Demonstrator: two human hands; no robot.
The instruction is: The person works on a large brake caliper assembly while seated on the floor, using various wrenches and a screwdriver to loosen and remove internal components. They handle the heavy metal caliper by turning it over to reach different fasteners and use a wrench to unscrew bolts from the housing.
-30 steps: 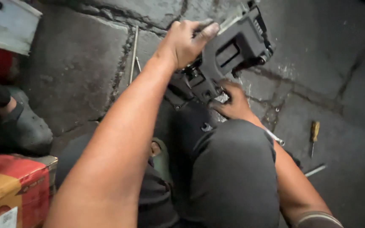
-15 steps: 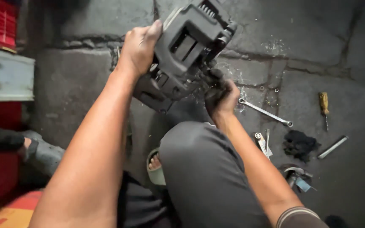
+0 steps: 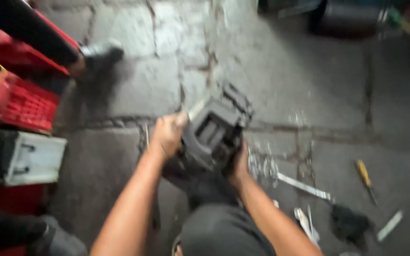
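Hands on a dark machine housing over cracked concrete

Both hands clasp a dark grey, boxy machine housing (image 3: pixel 212 137) held up above the person's bent knee (image 3: pixel 224 232), over a floor (image 3: pixel 309 80) of cracked concrete. The left hand (image 3: pixel 167 135) wraps the housing's left edge, its grip clenched on it; the right hand (image 3: pixel 238 163) cups the lower right corner, fingers closed around it. The picture is blurred, so the housing's finer parts cannot be made out.

Judging by the hold, the work in hand is turning or positioning the housing, not fastening anything: neither hand has a tool. A next move would call for a steady rest for the piece and one hand freed.

On the floor to the right lie a long metal wrench (image 3: pixel 304 187), a yellow-handled screwdriver (image 3: pixel 365 176), a dark rag (image 3: pixel 349 223) and a short metal bar (image 3: pixel 389 226). At left stand red crates (image 3: pixel 22 102) and a pale metal box (image 3: pixel 34 159). Another person's shoe (image 3: pixel 98 54) shows at upper left.
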